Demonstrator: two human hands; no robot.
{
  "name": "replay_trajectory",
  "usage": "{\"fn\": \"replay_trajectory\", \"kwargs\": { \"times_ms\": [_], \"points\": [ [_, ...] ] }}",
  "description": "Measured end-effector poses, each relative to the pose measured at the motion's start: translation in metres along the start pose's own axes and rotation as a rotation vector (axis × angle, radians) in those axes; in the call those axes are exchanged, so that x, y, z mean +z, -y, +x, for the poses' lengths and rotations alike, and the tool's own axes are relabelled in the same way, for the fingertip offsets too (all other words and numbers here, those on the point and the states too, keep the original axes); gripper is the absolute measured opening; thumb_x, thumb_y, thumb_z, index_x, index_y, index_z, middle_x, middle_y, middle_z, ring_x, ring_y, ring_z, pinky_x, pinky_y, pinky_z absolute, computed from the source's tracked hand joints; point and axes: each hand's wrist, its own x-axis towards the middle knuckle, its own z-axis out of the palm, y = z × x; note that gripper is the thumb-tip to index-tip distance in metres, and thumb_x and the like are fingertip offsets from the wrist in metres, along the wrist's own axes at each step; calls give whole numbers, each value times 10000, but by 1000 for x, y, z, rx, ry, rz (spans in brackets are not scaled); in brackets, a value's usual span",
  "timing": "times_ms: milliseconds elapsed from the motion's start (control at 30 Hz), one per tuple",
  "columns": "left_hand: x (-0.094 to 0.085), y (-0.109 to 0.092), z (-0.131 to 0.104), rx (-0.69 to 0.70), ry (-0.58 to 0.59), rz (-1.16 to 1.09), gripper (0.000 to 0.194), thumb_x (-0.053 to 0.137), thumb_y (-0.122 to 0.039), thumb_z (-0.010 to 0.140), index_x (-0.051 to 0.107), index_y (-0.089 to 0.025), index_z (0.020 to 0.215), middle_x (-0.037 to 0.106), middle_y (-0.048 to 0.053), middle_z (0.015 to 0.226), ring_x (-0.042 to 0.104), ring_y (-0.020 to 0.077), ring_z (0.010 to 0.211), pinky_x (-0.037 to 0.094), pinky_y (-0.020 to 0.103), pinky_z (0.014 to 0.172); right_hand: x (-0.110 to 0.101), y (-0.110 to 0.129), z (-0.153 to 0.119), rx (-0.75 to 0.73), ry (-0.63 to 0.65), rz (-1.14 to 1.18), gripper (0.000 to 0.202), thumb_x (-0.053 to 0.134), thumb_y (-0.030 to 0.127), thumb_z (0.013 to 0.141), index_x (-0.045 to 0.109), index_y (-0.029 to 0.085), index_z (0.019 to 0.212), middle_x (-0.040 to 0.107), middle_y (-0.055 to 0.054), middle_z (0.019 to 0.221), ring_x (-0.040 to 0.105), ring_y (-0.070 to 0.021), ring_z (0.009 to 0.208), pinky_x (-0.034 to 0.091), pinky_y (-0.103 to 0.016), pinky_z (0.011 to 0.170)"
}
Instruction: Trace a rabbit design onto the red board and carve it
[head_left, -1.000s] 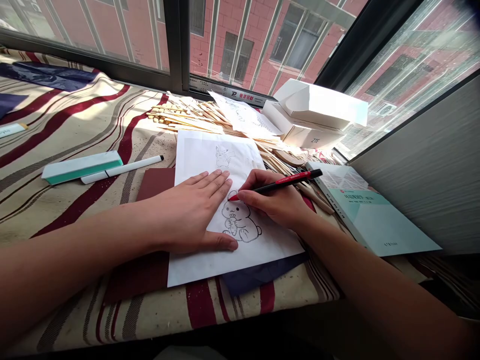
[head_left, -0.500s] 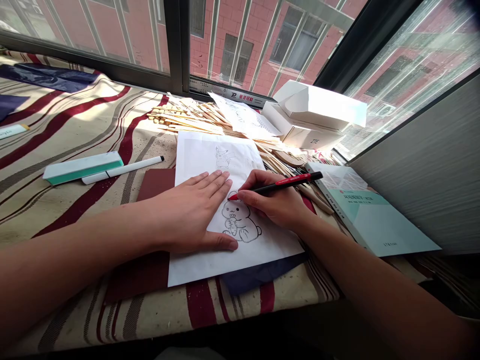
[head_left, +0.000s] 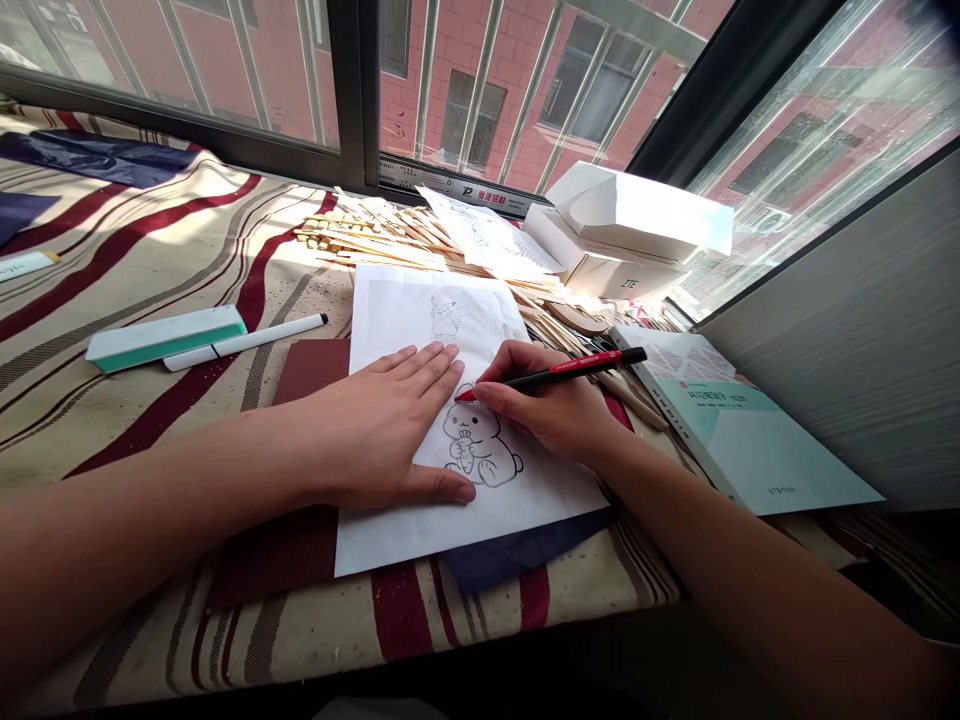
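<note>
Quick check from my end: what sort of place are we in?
Probably a room at home, perhaps a work spot by the window: a striped cloth covers the surface, a dark window frame stands behind it, and a pink building shows outside.

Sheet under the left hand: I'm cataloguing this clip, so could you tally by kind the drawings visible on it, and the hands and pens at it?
Drawings: 2, pointed-ear figure and seated animal
Hands: 2, left hand and right hand
Pens: 1, red-and-black pen
Total: 5
</note>
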Motion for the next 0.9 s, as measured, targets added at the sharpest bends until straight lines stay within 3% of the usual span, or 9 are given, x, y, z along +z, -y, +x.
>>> {"fn": "replay_trajectory", "kwargs": {
  "times_ms": [267,467,633,900],
  "points": [
    [-2,-2,0,-16,10,-11,1275,441,-937,927,129,-23,1759,-27,200,1818,34,370,1726,84,488,1404,0,0,-1,-46,37,-37,304,874,377,834,631,205,771,576,60,606,454,-107,558,383,-279,551],
    [-4,-4,-1,-26,41,32,1270,398,-944,929,94,-38,1765,-58,188,1818,15,345,1731,77,477,1401,2,1,-2,-49,-38,-70,319,883,407,827,643,203,774,614,30,662,497,-130,623,391,-286,571],
    [-3,-4,-1,-40,49,34,1272,411,-941,929,82,-42,1766,-68,178,1820,2,340,1731,76,475,1402,1,1,-1,-49,17,-45,309,871,390,817,628,208,760,583,50,617,462,-115,568,391,-286,558],
    [-3,-2,0,-10,17,10,1271,424,-933,932,119,-17,1757,-39,201,1815,40,361,1730,108,510,1397,3,1,-2,-84,-61,-127,254,819,359,859,638,203,770,620,18,683,502,-135,641,399,-291,583]
  ]
}}
